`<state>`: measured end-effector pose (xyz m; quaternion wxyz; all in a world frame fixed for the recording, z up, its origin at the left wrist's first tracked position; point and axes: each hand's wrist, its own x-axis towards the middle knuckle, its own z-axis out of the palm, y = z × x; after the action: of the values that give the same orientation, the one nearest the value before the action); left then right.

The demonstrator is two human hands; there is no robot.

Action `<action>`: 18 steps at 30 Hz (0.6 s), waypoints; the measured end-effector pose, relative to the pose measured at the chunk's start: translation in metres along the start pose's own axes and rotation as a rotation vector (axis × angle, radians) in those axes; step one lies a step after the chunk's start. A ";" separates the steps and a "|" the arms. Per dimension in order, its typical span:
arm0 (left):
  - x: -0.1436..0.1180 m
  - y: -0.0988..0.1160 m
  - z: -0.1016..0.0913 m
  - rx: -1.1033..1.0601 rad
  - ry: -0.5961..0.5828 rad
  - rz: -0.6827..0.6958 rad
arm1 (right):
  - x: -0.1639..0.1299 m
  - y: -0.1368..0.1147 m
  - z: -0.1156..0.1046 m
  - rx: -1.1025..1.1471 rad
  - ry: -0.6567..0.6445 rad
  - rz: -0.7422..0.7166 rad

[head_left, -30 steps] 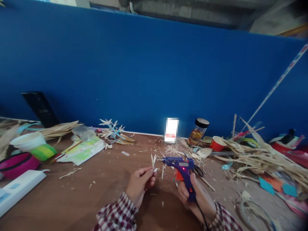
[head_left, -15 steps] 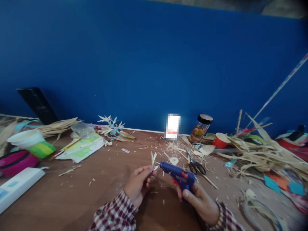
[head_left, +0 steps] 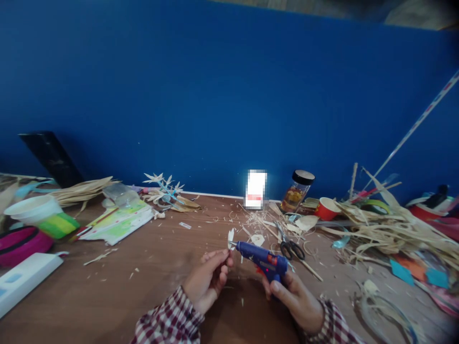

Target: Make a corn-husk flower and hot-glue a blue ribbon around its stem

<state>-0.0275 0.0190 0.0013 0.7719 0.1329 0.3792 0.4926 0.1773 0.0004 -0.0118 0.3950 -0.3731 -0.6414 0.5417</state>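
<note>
My left hand (head_left: 210,277) pinches a small pale flower of dried-husk petals (head_left: 231,237) between thumb and fingers, its petals pointing up. What lies inside the closed fingers is hidden. In my right hand (head_left: 296,298) is a blue hot glue gun (head_left: 261,258) with a red light glowing on its side. The fingers wrap round its handle near the orange trigger. Its nozzle points left and meets or nearly meets the base of the petals; contact cannot be made out. Black-handled scissors (head_left: 291,247) lie on the table beyond the glue gun.
On the right are a pile of husk strips (head_left: 380,227), a red paper cup (head_left: 327,209) and a tilted jar (head_left: 296,191). A white power strip (head_left: 30,279), a paint-stained sheet (head_left: 118,222) and a cup (head_left: 43,215) stand left. Finished-looking flowers (head_left: 165,188) lie near the blue wall (head_left: 201,95).
The flower has turned in my left fingers, so its petals look narrower and closer together. The glue gun's nozzle now sits at the petals. The whole view has shifted slightly.
</note>
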 end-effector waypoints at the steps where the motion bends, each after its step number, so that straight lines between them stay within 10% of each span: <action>1: 0.000 0.000 0.000 -0.002 0.002 -0.001 | 0.000 0.000 0.000 0.005 -0.001 0.008; 18: -0.002 0.003 0.000 0.010 0.091 0.020 | 0.001 0.001 -0.001 0.068 -0.004 0.043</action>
<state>-0.0298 0.0190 0.0039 0.7483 0.1179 0.4149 0.5039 0.1779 0.0015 -0.0129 0.3942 -0.3721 -0.6153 0.5722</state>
